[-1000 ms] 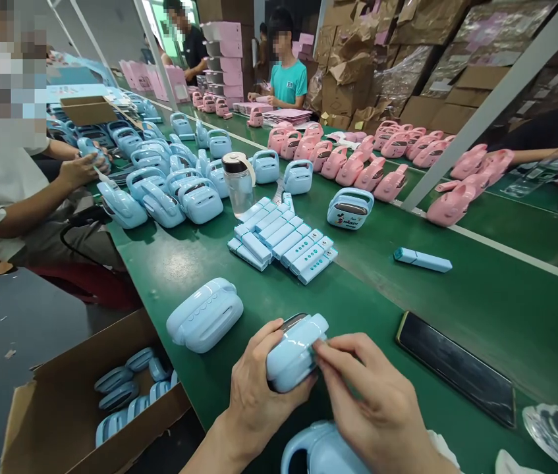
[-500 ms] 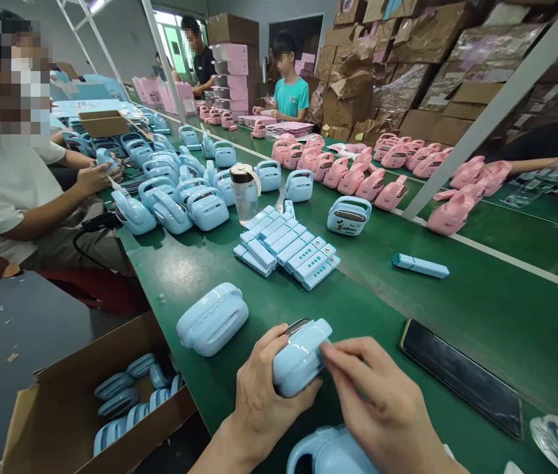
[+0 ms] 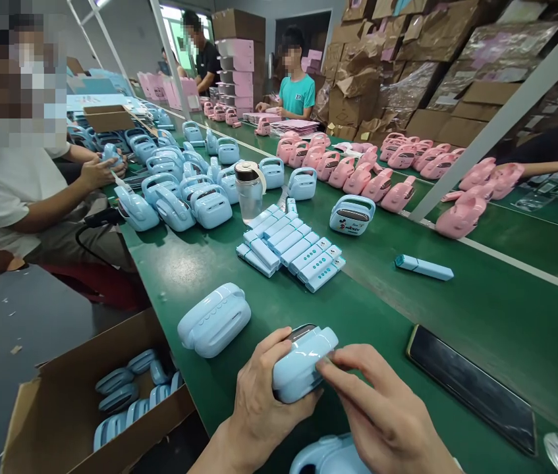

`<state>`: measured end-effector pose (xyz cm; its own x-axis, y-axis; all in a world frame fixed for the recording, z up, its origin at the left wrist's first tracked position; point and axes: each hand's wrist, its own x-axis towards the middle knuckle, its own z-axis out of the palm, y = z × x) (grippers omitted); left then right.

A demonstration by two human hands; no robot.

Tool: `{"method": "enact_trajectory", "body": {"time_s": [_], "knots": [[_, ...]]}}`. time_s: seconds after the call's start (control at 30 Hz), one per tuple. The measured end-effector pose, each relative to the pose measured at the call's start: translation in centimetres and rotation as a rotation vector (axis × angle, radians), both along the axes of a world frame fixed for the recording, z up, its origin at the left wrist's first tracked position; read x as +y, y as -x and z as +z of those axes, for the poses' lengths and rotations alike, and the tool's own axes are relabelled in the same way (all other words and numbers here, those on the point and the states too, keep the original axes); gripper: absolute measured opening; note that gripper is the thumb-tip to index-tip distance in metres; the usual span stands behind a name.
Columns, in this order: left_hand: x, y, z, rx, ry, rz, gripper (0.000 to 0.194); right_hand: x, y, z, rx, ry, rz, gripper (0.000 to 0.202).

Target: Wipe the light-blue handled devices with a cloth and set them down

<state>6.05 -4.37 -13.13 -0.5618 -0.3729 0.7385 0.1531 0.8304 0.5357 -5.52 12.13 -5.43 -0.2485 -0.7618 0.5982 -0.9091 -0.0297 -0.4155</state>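
Observation:
My left hand point(image 3: 263, 388) is wrapped round a light-blue handled plastic device point(image 3: 303, 372), which is tilted above the table with a dark panel on top. The thumb and index fingertip of my right hand point(image 3: 382, 401) are pinched against the device's right side; anything between them is hidden. Below, a second blue handled device point(image 3: 331, 454) is partly covered by my right hand and cut off by the frame. To the left on the table lies another blue device point(image 3: 214, 320). A blue device with a mouse print point(image 3: 352, 215) stands upright farther back.
Stacked light-blue bars point(image 3: 291, 247) lie ahead, beside a clear bottle point(image 3: 249, 194); a single bar point(image 3: 424, 267) and a black phone point(image 3: 471, 388) are to the right. An open carton point(image 3: 26, 415) with blue devices stands lower left. Pink devices point(image 3: 342, 172) line the far side. Co-workers sit around.
My right fingertips have shifted slightly down along the side of the held device. The device stays in my left hand. The view has turned a little to the left.

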Motion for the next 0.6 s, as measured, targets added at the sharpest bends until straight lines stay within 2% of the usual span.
{"method": "enact_trajectory", "body": {"time_s": [0.4,0.6], "knots": [[-0.33,-0.04,0.10,-0.012,-0.030,-0.027,0.065,0.65,0.43,-0.47,0.067,-0.040,0.024,0.048],[-0.38,-0.28,-0.05,-0.019,-0.074,-0.049,0.062,-0.01,-0.15,-0.29,0.102,-0.012,0.030,0.049]]}}
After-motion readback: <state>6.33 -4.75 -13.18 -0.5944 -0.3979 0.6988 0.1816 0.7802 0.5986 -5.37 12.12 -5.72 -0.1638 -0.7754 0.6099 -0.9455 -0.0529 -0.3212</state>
